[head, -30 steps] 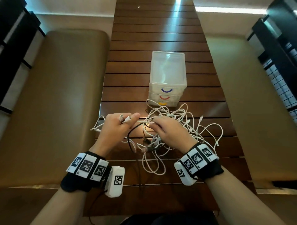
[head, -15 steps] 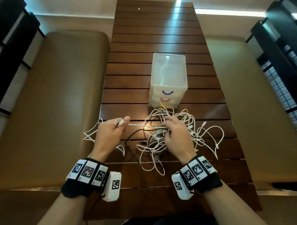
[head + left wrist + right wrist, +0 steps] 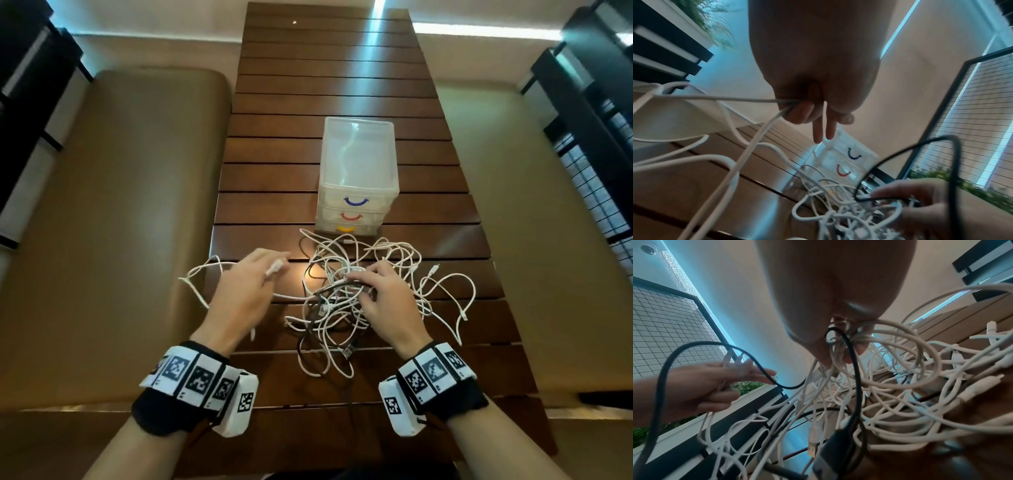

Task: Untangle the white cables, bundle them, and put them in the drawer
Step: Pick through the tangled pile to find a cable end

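- The slatted tabletop (image 3: 308, 178) carries a clear drawer unit (image 3: 358, 178), its three drawers closed, contents unclear.
- White cables (image 3: 394, 274) lie tangled just before it.
- Right hand (image 3: 390, 301) clutches the tangle.
- Left hand (image 3: 239, 291) pinches one white strand; only the wrist view shows two fingers (image 3: 819, 129) straight.

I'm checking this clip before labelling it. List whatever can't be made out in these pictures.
- Head view: the left hand is motion-blurred, so its hold on the white cable is unclear there.
- Head view: the right hand covers the middle of the cable tangle; the crossings beneath are hidden.
- Drawer unit: frosted fronts hide any contents.
- Right wrist view: the palm blocks the fingers.
- Cable count and connector types: too small and intertwined.
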The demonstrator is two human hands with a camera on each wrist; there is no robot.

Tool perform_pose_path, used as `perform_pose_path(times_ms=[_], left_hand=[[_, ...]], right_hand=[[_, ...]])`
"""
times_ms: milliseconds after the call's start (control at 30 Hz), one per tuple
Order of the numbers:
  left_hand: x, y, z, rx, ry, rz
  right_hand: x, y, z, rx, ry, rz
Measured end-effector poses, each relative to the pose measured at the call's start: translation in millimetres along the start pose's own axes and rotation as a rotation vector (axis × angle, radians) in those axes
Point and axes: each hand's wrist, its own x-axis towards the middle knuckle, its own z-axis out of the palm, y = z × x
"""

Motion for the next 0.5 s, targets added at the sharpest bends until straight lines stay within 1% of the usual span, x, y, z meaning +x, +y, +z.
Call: perform_pose_path(times_ms=[33,100,167,233,367,467,500], left_hand=[[1,9,5,0.066,-0.101,0.018],[4,20,19,0.203,-0.297,0.001],[9,22,32,0.267,-0.412,-0.038],[14,20,36,0.267,-0.469,-0.074],[19,4,40,0.366,-0.495,-0.069],[13,-4,44,0.465,-0.647,-0.127],[10,-5,47,0.471,-0.678,-0.143]], right_hand=[[-1,-1,1,-0.004,0.017,-0.004],[-3,-2,3,0.001,0.056,-0.015],[-6,-2,3,0.01,0.084,-0.032],[-10,1,3,-0.01,0.087,-0.051],[-13,10,1,-0.052,0.042,-0.059],[-11,11,-2,-0.097,-0.023,-0.039],[-10,10,-3,-0.119,-0.045,-0.034]])
